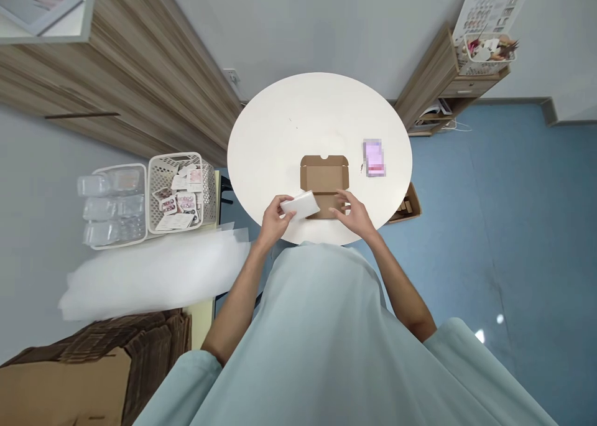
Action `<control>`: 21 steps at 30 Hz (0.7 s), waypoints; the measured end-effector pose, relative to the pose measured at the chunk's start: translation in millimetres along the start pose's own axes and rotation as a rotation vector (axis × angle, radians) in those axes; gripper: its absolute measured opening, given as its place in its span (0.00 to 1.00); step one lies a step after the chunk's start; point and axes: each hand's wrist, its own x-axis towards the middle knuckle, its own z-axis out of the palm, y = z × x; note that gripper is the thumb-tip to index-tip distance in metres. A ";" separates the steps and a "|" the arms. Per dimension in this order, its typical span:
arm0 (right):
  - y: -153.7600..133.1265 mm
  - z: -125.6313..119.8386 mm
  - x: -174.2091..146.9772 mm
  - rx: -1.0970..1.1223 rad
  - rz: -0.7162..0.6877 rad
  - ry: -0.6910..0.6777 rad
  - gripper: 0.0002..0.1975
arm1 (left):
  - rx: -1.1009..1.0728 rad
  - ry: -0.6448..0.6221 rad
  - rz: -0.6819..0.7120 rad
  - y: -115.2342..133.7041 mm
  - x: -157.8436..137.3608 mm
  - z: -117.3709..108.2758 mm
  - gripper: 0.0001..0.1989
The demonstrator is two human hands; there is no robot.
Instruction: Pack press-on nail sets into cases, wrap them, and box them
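Observation:
My left hand [276, 218] is closed on a flat white packet [300, 206], which looks wrapped in pale film; what is inside I cannot make out. The packet is tilted and covers the lower left corner of a brown cardboard box [324, 177]. That box lies unfolded on the white oval table [275, 127], its lid raised away from me. Over the box's right side is my right hand [352, 213], fingers apart and holding nothing. Whether its fingertips touch the cardboard I cannot tell.
A blurred pink-purple item [374, 158] lies on the table's right side. To the left stand a white basket of small packs [152, 193], a basket of clear plastic boxes [97, 246], white wrapping sheets [153, 273] and stacked flat cardboard [65, 382]. An open carton [415, 211] sits below the table's right edge.

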 end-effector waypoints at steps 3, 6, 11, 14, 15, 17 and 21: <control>-0.9 7.8 6.0 0.156 -0.020 -0.091 0.35 | -0.163 -0.102 0.095 14.2 7.1 9.2 0.19; 9.7 14.8 10.0 0.227 -0.009 -0.124 0.31 | -0.288 -0.172 0.187 15.0 14.2 21.5 0.21; 28.6 20.1 9.9 0.173 0.103 -0.047 0.23 | -0.364 -0.120 0.132 6.0 18.1 46.9 0.34; 32.1 21.7 10.1 0.101 0.124 0.024 0.20 | -0.341 0.060 0.014 4.4 19.6 63.3 0.33; 32.4 22.2 10.9 0.061 0.121 0.039 0.17 | -0.316 0.107 -0.009 4.4 20.8 68.3 0.30; 32.8 23.4 14.0 -0.038 0.115 0.040 0.10 | -0.237 0.149 -0.032 4.5 24.3 77.2 0.21; 35.5 26.4 23.9 -0.221 0.118 -0.012 0.03 | -0.051 0.144 -0.036 1.9 33.2 89.5 0.12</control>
